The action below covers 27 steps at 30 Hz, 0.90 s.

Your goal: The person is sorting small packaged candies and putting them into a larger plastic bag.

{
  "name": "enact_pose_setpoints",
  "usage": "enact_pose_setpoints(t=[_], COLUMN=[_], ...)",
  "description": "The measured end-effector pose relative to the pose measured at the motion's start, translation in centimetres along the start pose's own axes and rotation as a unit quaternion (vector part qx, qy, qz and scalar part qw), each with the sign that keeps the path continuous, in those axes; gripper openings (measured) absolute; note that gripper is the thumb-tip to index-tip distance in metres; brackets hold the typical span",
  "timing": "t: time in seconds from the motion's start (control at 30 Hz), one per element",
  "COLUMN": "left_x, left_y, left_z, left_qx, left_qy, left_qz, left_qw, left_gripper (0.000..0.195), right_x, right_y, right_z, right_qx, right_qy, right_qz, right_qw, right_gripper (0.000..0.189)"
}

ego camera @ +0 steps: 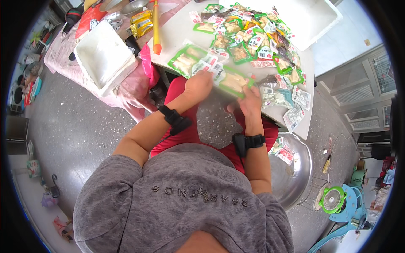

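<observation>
A clear, green-edged food packet (234, 83) with pale pieces inside is stretched between my hands at the table's near edge. My right hand (251, 99) pinches its right end between thumb and fingers. At its left, labelled end is my left hand (200, 84), fingers curled in and slightly blurred. Just beyond my left hand, a similar packet (186, 61) lies flat on the pale tabletop (177, 31). A large heap of such packets (250, 38) covers the table farther off. Near my right hand are several silvery-white packets (277, 96), some reaching the table's edge.
A white foam box (104, 57) rests on the pink-clothed table (63, 53) at left, near a yellow tube with an orange tip (157, 31). Another white box (316, 22) stands at far right. A metal basin (294, 180) holding packets sits on the floor by my right leg.
</observation>
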<state>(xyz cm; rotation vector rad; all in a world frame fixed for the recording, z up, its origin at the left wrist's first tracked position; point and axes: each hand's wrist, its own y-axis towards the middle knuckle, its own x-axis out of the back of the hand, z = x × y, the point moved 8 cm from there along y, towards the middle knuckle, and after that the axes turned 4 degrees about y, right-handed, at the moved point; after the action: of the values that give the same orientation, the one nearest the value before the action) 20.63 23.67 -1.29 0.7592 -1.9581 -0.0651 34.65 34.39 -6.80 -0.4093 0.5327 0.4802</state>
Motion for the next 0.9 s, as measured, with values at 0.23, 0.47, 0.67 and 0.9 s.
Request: enact_pose_setpoints(t=[0.23, 0.47, 0.67, 0.9], left_x=[1.2, 1.8, 1.5, 1.9], left_y=[-0.1, -0.4, -0.7, -1.0], left_z=[-1.2, -2.7, -2.7, -2.9], left_qx=[-0.052, -0.123, -0.156, -0.152], left_qy=[0.068, 0.099, 0.11, 0.105], left_qz=[-0.04, -0.073, -0.074, -0.079], left_qw=[0.995, 0.985, 0.979, 0.98], left_gripper=[0.006, 0.004, 0.004, 0.007], right_x=[-3.5, -7.1, -6.4, -8.5], right_y=[0.9, 2.8, 4.0, 3.2], right_z=[-1.3, -3.5, -3.7, -4.1], right_qx=[-0.01, -0.059, -0.079, -0.087], right_qy=[0.021, -0.035, -0.28, -0.031], right_qz=[0.041, 0.078, 0.101, 0.118], right_qw=[0.999, 0.995, 0.951, 0.989], right_gripper=[0.006, 0.01, 0.01, 0.009])
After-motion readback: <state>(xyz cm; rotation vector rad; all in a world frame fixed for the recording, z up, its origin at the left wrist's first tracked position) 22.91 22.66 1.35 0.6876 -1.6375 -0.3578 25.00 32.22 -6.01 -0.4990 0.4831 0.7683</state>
